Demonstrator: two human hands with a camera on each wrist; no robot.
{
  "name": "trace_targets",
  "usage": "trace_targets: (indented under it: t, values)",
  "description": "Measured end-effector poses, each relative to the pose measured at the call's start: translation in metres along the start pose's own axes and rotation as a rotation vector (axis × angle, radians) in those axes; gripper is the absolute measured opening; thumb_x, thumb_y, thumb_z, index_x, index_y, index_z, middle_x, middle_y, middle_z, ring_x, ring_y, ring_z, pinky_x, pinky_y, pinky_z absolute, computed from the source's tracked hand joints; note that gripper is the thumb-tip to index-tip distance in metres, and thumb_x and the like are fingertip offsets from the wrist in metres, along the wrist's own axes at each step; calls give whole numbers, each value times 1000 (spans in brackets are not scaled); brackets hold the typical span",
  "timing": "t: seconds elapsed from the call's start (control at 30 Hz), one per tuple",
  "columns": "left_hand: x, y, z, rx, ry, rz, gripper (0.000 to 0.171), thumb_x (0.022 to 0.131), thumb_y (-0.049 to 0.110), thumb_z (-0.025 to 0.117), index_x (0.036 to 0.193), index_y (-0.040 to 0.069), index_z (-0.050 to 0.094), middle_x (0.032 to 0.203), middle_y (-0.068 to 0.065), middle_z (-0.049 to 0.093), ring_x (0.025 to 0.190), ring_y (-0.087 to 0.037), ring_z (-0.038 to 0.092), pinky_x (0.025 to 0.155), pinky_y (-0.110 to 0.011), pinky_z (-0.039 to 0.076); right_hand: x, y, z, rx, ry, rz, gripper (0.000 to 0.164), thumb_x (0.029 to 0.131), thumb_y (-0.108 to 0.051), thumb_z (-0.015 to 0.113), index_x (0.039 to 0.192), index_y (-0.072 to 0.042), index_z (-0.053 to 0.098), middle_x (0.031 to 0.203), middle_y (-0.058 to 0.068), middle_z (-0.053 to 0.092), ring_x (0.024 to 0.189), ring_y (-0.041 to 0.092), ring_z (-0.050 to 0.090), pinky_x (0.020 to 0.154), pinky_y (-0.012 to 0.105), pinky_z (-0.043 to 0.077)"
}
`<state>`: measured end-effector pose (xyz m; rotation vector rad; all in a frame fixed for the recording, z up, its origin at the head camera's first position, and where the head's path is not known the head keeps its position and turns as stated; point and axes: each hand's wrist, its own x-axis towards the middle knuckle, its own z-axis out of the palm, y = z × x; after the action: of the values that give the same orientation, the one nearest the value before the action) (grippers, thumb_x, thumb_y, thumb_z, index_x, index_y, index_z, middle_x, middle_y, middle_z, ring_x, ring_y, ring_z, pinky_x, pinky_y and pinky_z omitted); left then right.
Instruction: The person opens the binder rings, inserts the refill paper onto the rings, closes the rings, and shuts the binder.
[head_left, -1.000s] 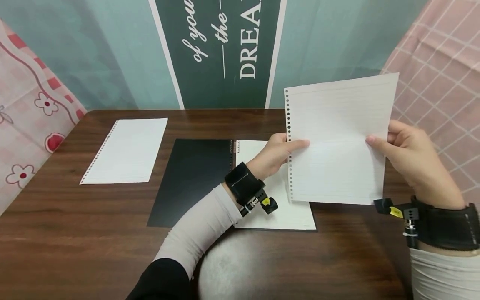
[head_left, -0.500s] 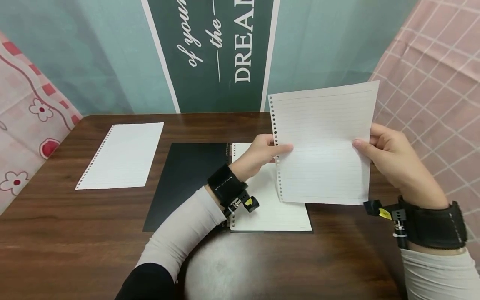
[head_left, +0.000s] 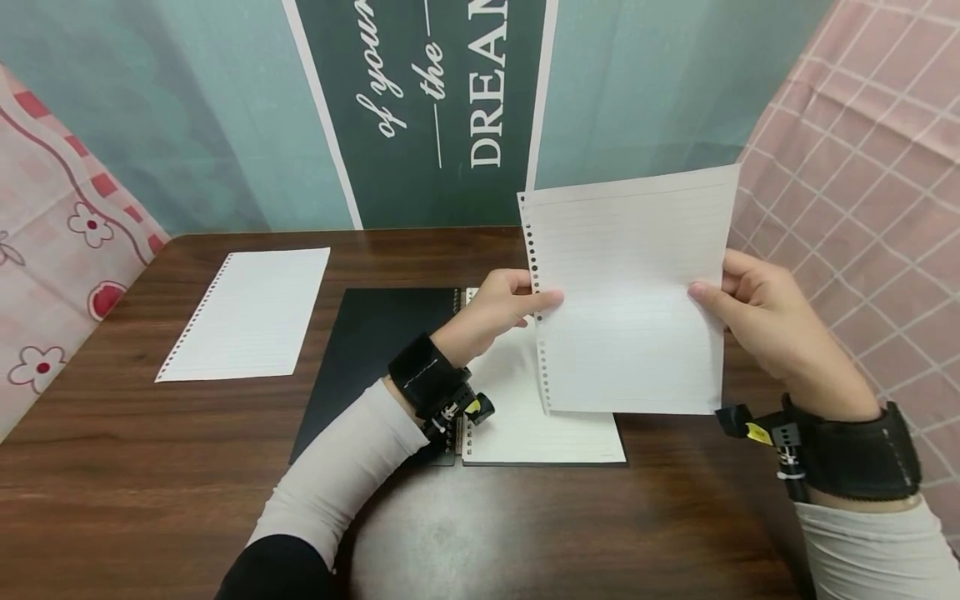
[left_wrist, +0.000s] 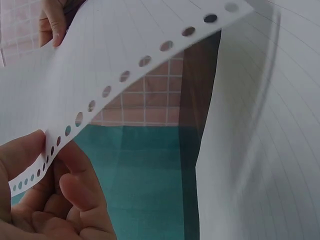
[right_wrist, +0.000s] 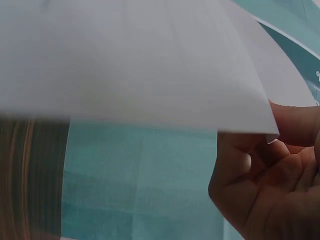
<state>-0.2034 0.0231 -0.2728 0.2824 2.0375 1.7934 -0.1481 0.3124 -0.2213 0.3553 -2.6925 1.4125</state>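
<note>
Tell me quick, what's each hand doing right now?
Left hand: closed, pinching a sheet of paper by its holey edge.
Right hand: closed, pinching the same sheet by the opposite edge.

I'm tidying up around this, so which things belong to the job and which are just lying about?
Belongs to the job:
held sheet, pinched in left hand and right hand
open ring-bound notebook, partly behind it
probably the loose sheet, also hole-punched, untouched

Just surroundings:
lettered backdrop
flowered cloth
checked cloth
</note>
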Motion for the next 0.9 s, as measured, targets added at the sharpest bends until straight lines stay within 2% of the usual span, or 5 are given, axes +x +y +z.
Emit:
trace_targets:
  t: [0.13, 0.27, 0.37, 0.53, 0.9]
  values:
    - [-5, -2, -6, 9, 4, 4, 28, 95, 22, 68, 118, 6, 68, 109, -5, 69, 94, -14, 58, 96, -51, 48, 0, -1, 5, 19, -14, -3, 30, 102, -10, 53, 131, -6, 54, 87, -21, 71, 58, 4, 59, 41, 24, 40]
    - [-10, -3, -11, 41, 7, 8, 29, 94, 25, 69, 119, 11, 70, 107, -3, 71, 95, -13, 58, 85, -39, 50, 1, -1, 11, 69, -25, -28, 30, 101, -5, 54, 131, -5, 54, 93, -21, 71, 74, 1, 70, 56, 21, 55]
    - [-14, -4, -17, 58, -1, 31, 28, 95, 24, 69, 120, 11, 70, 104, -5, 73, 95, -14, 58, 77, -31, 46, 2, -3, 16, 73, -38, -49, 33, 101, -4, 53, 134, 0, 52, 95, -21, 71, 77, 1, 71, 58, 21, 56]
    - [-23, -6, -28, 76, -14, 66, 27, 95, 24, 68, 119, 12, 71, 101, -5, 74, 94, -15, 58, 77, -33, 46, 2, -8, 24, 27, -59, -67, 37, 101, -5, 53, 137, 7, 49, 92, -22, 70, 75, 2, 71, 58, 23, 56]
    - [-31, -15, -45, 107, 0, 76, 27, 94, 22, 68, 116, 6, 72, 90, -2, 73, 82, -16, 56, 69, -34, 45, 0, -11, 39, 13, -136, -64, 39, 102, -4, 52, 139, 4, 47, 95, -21, 70, 77, 4, 70, 61, 23, 55]
